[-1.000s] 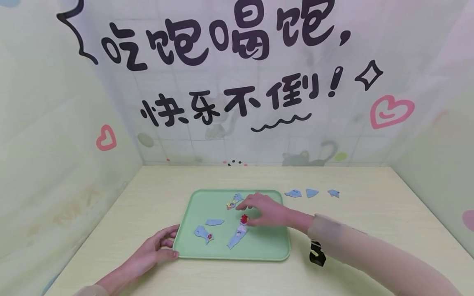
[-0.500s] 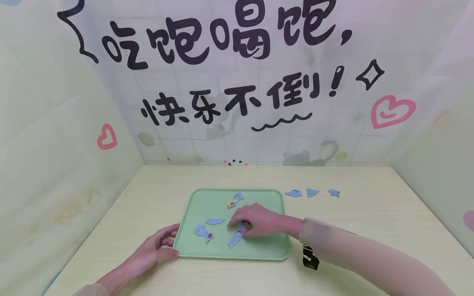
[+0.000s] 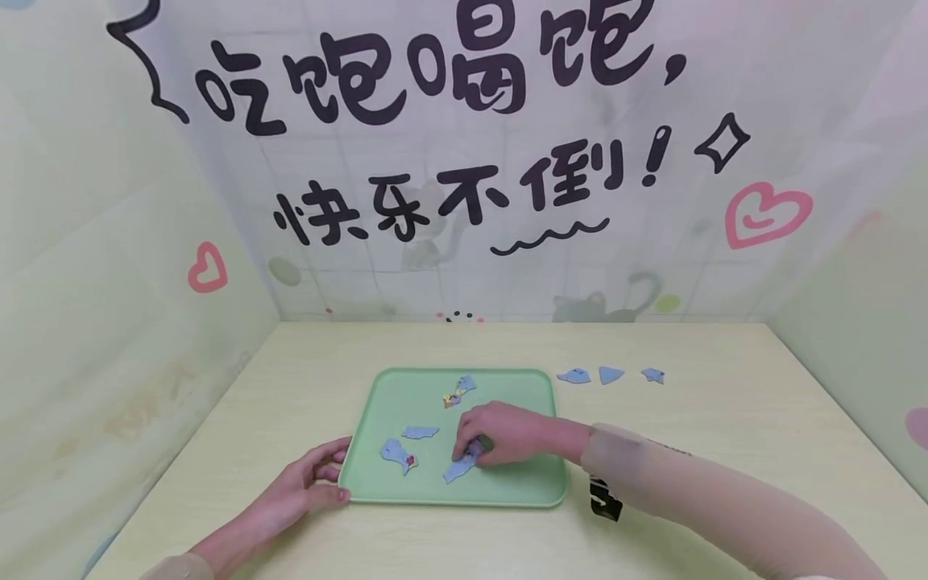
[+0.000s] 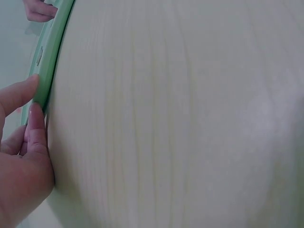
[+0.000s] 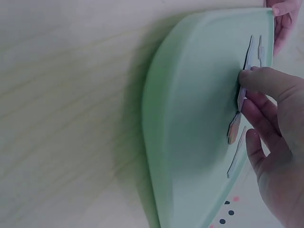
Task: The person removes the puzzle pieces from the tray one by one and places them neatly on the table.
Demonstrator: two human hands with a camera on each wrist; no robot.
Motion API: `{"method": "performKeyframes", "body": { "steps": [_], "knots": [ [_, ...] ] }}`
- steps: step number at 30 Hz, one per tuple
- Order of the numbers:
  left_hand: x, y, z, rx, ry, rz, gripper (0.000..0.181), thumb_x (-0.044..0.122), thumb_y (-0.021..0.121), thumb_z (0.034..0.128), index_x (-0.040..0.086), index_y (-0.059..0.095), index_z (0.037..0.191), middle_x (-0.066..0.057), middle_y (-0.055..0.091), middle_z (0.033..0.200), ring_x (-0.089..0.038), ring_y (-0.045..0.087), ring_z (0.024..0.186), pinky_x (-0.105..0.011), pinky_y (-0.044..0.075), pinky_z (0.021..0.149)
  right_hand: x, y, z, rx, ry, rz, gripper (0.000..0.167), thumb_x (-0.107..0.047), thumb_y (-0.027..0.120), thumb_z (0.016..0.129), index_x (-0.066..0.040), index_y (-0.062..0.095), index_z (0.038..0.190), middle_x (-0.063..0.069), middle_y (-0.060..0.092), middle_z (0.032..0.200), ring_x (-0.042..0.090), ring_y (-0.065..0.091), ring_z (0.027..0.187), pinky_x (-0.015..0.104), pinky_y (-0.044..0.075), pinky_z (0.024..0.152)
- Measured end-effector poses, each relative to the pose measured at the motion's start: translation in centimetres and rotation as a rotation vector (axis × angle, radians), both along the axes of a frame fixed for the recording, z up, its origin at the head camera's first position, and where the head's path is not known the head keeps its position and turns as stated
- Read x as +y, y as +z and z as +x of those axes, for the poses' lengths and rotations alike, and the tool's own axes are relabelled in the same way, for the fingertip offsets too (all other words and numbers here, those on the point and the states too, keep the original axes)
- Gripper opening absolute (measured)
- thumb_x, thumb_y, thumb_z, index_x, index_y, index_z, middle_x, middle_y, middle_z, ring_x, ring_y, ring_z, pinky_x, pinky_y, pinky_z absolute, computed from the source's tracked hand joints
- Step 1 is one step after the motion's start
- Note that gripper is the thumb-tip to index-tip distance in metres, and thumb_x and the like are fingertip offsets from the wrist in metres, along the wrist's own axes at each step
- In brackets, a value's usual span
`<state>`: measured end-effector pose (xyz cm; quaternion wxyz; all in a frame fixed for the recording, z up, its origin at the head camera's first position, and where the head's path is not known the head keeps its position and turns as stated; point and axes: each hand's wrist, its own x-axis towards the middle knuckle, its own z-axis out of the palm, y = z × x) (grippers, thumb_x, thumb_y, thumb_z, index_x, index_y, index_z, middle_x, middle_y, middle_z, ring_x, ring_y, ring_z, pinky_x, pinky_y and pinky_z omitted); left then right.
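Note:
A pale green tray [image 3: 522, 487] lies on the table. My left hand [image 3: 312, 477] holds its left edge, thumb at the near corner. Over the tray, my right hand [image 3: 503, 435] pinches a small, tilted puzzle piece [image 3: 484, 443], partly hidden by the fingers, with a greyish side showing. Beneath the fingers lies a long blue puzzle piece [image 3: 458, 468]; whether the two pieces touch cannot be told. Flat in the tray to the left are a narrow blue piece [image 3: 420, 432] and a joined-looking blue piece with a red spot [image 3: 395, 453]. Farther back sits a blue-and-yellow cluster [image 3: 460, 391].
Behind the tray's right side, three blue pieces lie on the wooden table: a curved one [image 3: 574, 376], a triangular one [image 3: 611, 374] and a jagged one [image 3: 653, 375]. A printed cloth wall [image 3: 406, 282] closes off the back, with side walls left and right.
My right hand has moved down and toward me, taking up the red-topped piece and tilting it beside the long blue one. The left hand keeps its place on the tray.

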<state>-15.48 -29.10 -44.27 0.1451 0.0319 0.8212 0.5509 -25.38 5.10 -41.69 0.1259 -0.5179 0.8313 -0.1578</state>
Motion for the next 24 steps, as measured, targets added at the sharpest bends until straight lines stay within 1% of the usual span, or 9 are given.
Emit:
{"method": "performKeyframes", "body": {
  "steps": [5, 10, 17, 19, 24],
  "knots": [
    [0.0, 0.0, 0.0, -0.002, 0.000, -0.008, 0.085, 0.013, 0.075, 0.0813, 0.001, 0.030, 0.153, -0.019, 0.044, 0.138, -0.010, 0.053, 0.103, -0.018, 0.047, 0.086, -0.1, 0.4, 0.1, 0.022, 0.001, 0.040, 0.035, -0.011, 0.073, 0.082, -0.022, 0.073, 0.115, -0.010, 0.068, 0.106, -0.001, 0.056, 0.090, 0.013, 0.044, 0.083],
    [0.0, 0.0, -0.1, -0.009, 0.006, -0.015, 0.085, 0.012, 0.075, 0.0805, 0.001, 0.031, 0.152, -0.020, 0.044, 0.138, -0.011, 0.054, 0.103, -0.019, 0.047, 0.086, 0.1, 0.9, 0.4, 0.014, -0.018, 0.053, 0.036, -0.011, 0.073, 0.080, -0.023, 0.074, 0.115, -0.010, 0.066, 0.104, 0.001, 0.054, 0.087, 0.013, 0.043, 0.080],
    [0.0, 0.0, -0.2, -0.005, 0.000, -0.008, 0.085, 0.012, 0.074, 0.0805, 0.001, 0.030, 0.153, -0.020, 0.045, 0.138, -0.011, 0.054, 0.103, -0.019, 0.047, 0.086, 0.8, 1.5, 0.4, 0.000, -0.069, 0.042, 0.038, -0.010, 0.073, 0.078, -0.025, 0.073, 0.113, -0.012, 0.063, 0.105, 0.004, 0.053, 0.090, 0.016, 0.043, 0.082],
    [0.0, 0.0, -0.2, -0.002, -0.004, -0.009, 0.085, 0.011, 0.074, 0.0808, 0.001, 0.030, 0.153, -0.020, 0.045, 0.138, -0.011, 0.053, 0.103, -0.019, 0.047, 0.086, 1.1, 1.7, 0.2, 0.005, -0.076, 0.036, 0.038, -0.010, 0.073, 0.079, -0.025, 0.073, 0.113, -0.012, 0.063, 0.106, 0.005, 0.054, 0.092, 0.018, 0.043, 0.084],
    [0.1, 0.0, -0.1, -0.013, 0.012, -0.017, 0.085, 0.012, 0.074, 0.0805, 0.002, 0.031, 0.153, -0.018, 0.046, 0.137, -0.010, 0.054, 0.103, -0.018, 0.046, 0.087, 2.1, 2.3, -0.2, 0.043, -0.076, 0.006, 0.037, -0.011, 0.072, 0.078, -0.024, 0.073, 0.114, -0.012, 0.068, 0.107, 0.007, 0.055, 0.095, 0.021, 0.044, 0.088]
  ]
}}
